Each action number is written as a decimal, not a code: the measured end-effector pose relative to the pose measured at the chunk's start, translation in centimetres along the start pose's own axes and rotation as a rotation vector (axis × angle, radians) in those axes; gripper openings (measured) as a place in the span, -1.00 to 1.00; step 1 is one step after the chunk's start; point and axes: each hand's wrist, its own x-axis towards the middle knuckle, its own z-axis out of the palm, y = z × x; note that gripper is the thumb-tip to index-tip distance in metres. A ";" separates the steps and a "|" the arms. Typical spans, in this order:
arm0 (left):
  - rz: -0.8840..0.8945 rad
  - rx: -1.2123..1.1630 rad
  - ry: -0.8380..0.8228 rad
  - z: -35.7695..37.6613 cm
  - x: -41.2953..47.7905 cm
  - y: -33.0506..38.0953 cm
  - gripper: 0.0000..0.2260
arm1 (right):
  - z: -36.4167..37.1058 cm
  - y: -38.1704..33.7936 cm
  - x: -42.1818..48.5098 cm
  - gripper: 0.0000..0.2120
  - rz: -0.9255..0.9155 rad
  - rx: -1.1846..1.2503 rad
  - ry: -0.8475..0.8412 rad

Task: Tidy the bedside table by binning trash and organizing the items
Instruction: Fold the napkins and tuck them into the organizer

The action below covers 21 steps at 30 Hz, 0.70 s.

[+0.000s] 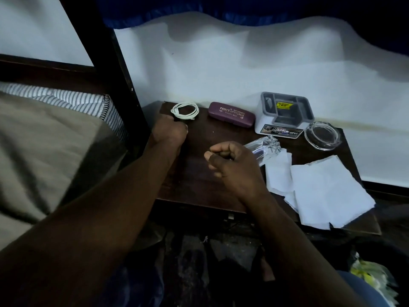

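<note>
A dark wooden bedside table (199, 185) stands beside the bed. At its back left lies a coiled white cable (186, 109). My left hand (169, 130) rests knuckles-up at the coil's near edge, fingers curled onto the cable end. My right hand (230, 165) hovers over the table's middle as a loose fist, with nothing clearly in it. Just behind it lies a crumpled silver foil wrapper (264, 147). Loose white papers (325, 191) cover the right front corner and overhang the edge. A purple glasses case (231, 114) lies at the back.
A grey and white organizer tray (285, 114) sits at the back right with a glass ashtray (322, 135) beside it. The bed (44, 140) and its dark post (124, 85) border the left. A bag with yellow contents (374, 278) lies on the floor, lower right.
</note>
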 end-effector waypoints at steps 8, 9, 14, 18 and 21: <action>-0.069 0.030 -0.246 -1.2 -3.8 -0.8 -0.83 | -1.5 -0.5 -1.2 -0.60 0.011 -0.018 0.011; -0.081 0.016 -0.271 -1.5 -4.8 -0.4 -0.91 | -1.8 -0.7 -1.3 -0.63 0.009 -0.028 0.006; 0.003 0.061 -0.428 -2.6 -11.8 0.9 -0.87 | -3.6 -0.5 -2.7 -0.77 -0.002 -0.095 0.025; 0.094 0.079 -0.465 -3.3 -16.2 0.5 -0.62 | -4.8 -0.5 -4.3 -0.86 -0.026 -0.144 0.035; 0.120 0.001 -0.501 -3.3 -19.6 0.9 -0.85 | -5.8 -0.8 -5.4 -0.90 -0.031 -0.185 0.063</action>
